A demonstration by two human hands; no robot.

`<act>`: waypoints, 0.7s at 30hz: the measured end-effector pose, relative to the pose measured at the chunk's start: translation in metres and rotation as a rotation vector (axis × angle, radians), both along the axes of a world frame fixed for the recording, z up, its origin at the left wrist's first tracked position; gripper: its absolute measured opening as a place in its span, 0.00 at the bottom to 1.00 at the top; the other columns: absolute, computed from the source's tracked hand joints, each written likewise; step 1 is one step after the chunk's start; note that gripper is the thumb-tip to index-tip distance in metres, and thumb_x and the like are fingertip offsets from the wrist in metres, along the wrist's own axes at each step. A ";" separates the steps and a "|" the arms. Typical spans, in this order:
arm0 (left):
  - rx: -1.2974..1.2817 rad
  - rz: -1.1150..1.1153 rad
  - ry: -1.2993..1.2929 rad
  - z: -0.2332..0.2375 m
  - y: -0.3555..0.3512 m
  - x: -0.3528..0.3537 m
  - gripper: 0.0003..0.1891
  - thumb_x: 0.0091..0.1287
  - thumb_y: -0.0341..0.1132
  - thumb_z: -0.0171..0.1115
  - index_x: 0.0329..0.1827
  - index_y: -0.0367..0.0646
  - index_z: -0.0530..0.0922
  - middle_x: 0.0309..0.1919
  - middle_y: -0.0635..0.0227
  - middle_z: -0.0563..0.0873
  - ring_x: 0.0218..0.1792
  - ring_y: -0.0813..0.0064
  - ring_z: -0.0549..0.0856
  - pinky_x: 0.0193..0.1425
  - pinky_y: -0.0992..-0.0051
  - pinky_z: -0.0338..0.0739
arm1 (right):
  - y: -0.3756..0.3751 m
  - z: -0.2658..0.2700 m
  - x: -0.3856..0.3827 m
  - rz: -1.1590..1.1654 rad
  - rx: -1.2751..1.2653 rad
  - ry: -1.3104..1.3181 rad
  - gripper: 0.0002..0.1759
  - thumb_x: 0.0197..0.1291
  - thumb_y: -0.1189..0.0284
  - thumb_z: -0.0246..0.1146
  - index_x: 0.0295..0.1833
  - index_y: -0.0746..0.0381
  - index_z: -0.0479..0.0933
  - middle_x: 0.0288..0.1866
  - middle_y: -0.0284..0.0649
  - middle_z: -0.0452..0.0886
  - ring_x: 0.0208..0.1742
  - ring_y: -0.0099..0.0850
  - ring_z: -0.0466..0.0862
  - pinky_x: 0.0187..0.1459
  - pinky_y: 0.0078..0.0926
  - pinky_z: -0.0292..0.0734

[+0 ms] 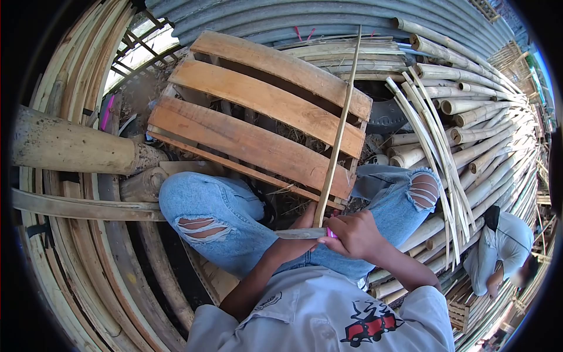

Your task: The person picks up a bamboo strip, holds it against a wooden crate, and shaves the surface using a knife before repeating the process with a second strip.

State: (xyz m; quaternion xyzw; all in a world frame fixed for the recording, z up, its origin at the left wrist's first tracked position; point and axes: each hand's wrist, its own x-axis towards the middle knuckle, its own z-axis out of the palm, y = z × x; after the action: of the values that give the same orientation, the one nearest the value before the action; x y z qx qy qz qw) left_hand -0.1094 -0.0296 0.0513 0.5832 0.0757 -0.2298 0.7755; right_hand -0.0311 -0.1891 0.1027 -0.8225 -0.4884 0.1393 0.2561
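Note:
A long, thin bamboo strip (338, 135) rises from my lap and leans over the slatted wooden crate (252, 123) in front of me. Its lower end is between the fingers of my left hand (296, 240), which is closed around it and partly hidden behind a knife. My right hand (358, 234) is wrapped around the knife's pink handle. The knife blade (300, 233) points left, lying across the strip's lower end and over my left hand.
Split bamboo strips (437, 158) lean over bamboo poles (463, 105) stacked along the right. More long strips (76, 276) lie on the left, beside a thick bamboo pole (76, 144). Another person (498, 249) bends at the far right. Corrugated sheeting (281, 17) stands behind.

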 end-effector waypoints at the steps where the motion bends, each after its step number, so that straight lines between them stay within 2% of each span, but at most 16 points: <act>1: 0.000 -0.002 0.000 -0.001 -0.001 0.000 0.20 0.67 0.32 0.55 0.59 0.41 0.59 0.34 0.69 0.72 0.23 0.84 0.72 0.23 0.81 0.70 | -0.001 -0.002 0.004 -0.002 0.000 0.000 0.24 0.62 0.52 0.56 0.25 0.61 0.70 0.15 0.42 0.72 0.17 0.44 0.75 0.19 0.38 0.67; 4: -0.045 0.007 -0.001 0.007 -0.002 0.001 0.22 0.67 0.28 0.55 0.61 0.40 0.59 0.32 0.71 0.72 0.23 0.85 0.72 0.23 0.82 0.69 | -0.005 -0.021 0.033 -0.250 -0.120 -0.067 0.25 0.64 0.50 0.53 0.24 0.60 0.72 0.15 0.43 0.74 0.17 0.43 0.78 0.19 0.39 0.69; 5: -0.043 0.005 -0.010 0.003 -0.002 0.004 0.22 0.67 0.28 0.55 0.61 0.40 0.59 0.32 0.71 0.72 0.23 0.85 0.72 0.23 0.82 0.69 | -0.005 -0.018 0.032 -0.252 -0.117 -0.075 0.25 0.64 0.50 0.53 0.24 0.60 0.72 0.15 0.43 0.74 0.17 0.43 0.78 0.19 0.39 0.69; 7: 0.041 -0.094 0.009 -0.007 -0.001 0.003 0.21 0.66 0.27 0.54 0.61 0.40 0.59 0.30 0.72 0.72 0.22 0.85 0.72 0.22 0.82 0.69 | 0.002 -0.007 0.022 -0.106 -0.006 0.074 0.23 0.63 0.53 0.55 0.25 0.61 0.71 0.14 0.44 0.72 0.18 0.46 0.76 0.21 0.40 0.67; 9: -0.006 -0.013 0.022 -0.009 0.001 -0.003 0.20 0.66 0.27 0.54 0.59 0.40 0.60 0.28 0.73 0.71 0.21 0.86 0.71 0.23 0.82 0.68 | 0.009 0.008 0.005 -0.061 -0.023 0.135 0.23 0.63 0.53 0.54 0.25 0.61 0.71 0.14 0.43 0.72 0.17 0.45 0.75 0.21 0.39 0.67; 11: -0.117 0.092 -0.164 -0.019 0.001 -0.002 0.18 0.65 0.26 0.54 0.56 0.40 0.61 0.27 0.75 0.69 0.21 0.86 0.69 0.22 0.82 0.67 | 0.011 0.016 -0.003 0.015 -0.069 0.093 0.23 0.64 0.53 0.54 0.27 0.61 0.72 0.14 0.42 0.72 0.18 0.44 0.76 0.20 0.38 0.67; 12: -0.147 0.088 -0.159 -0.021 0.006 -0.002 0.12 0.65 0.25 0.56 0.48 0.42 0.63 0.32 0.75 0.60 0.33 0.84 0.62 0.38 0.84 0.64 | 0.010 0.015 -0.005 0.039 -0.074 0.076 0.22 0.64 0.53 0.54 0.27 0.61 0.72 0.15 0.41 0.72 0.17 0.43 0.75 0.20 0.37 0.67; 13: -0.146 0.091 -0.159 -0.022 0.006 -0.002 0.12 0.65 0.25 0.56 0.48 0.42 0.63 0.32 0.75 0.60 0.33 0.84 0.62 0.38 0.84 0.64 | 0.008 0.013 -0.006 0.041 -0.073 0.077 0.22 0.64 0.53 0.54 0.27 0.61 0.72 0.15 0.41 0.72 0.17 0.43 0.75 0.20 0.37 0.67; 16: -0.262 0.120 -0.039 -0.007 0.008 0.008 0.11 0.66 0.25 0.56 0.44 0.43 0.63 0.31 0.76 0.60 0.31 0.84 0.62 0.34 0.84 0.63 | 0.003 0.008 -0.006 0.077 -0.030 0.011 0.25 0.64 0.50 0.52 0.26 0.61 0.72 0.16 0.40 0.74 0.17 0.38 0.78 0.19 0.34 0.70; 18: -0.271 0.107 -0.045 -0.010 0.007 0.009 0.15 0.66 0.29 0.57 0.51 0.41 0.62 0.27 0.75 0.67 0.21 0.88 0.69 0.20 0.86 0.65 | 0.000 0.011 -0.005 0.016 0.042 0.025 0.25 0.64 0.50 0.53 0.29 0.61 0.75 0.18 0.40 0.76 0.17 0.37 0.78 0.19 0.34 0.70; 21: -0.186 0.035 0.034 -0.001 0.010 0.009 0.16 0.67 0.31 0.57 0.52 0.41 0.62 0.29 0.74 0.69 0.21 0.88 0.70 0.20 0.86 0.67 | 0.004 0.017 0.000 -0.070 0.098 0.008 0.24 0.63 0.51 0.54 0.33 0.62 0.78 0.17 0.39 0.76 0.18 0.37 0.78 0.19 0.34 0.70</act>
State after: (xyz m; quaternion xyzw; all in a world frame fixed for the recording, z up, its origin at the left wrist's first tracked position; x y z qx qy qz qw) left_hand -0.1006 -0.0194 0.0504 0.5034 0.0774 -0.2319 0.8287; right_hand -0.0313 -0.1853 0.1196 -0.8251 -0.4644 0.1093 0.3027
